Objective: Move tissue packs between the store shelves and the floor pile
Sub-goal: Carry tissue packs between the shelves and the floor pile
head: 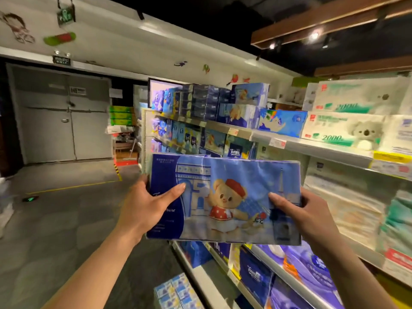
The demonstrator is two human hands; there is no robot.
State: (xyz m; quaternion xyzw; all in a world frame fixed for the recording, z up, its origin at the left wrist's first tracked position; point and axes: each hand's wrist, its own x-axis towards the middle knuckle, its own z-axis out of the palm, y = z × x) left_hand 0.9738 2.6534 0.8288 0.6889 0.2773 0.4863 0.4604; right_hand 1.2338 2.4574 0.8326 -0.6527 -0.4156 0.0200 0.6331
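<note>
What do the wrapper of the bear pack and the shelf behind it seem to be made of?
The bear pack: probably thin plastic film, glossy; it wrinkles and catches light. The shelf: likely painted metal, pale and smooth, with a sheen along its front edge.

Shop, tissue aisle. Shelves (312,148) are running along the right side, near to far, and tissue packs (240,114) in blue, purple and white wrap are filling every level. Price tags (277,143) are sitting on the shelf edges. Spotlights (314,35) are shining from a wooden beam (334,16) up right. Far left, grey doors (64,117) are standing closed, with a green sign (65,16) hanging above. A yellow line (73,187) is crossing the grey floor (55,219). Cartoon stickers (233,79) are dotting the far wall (124,41).
</note>
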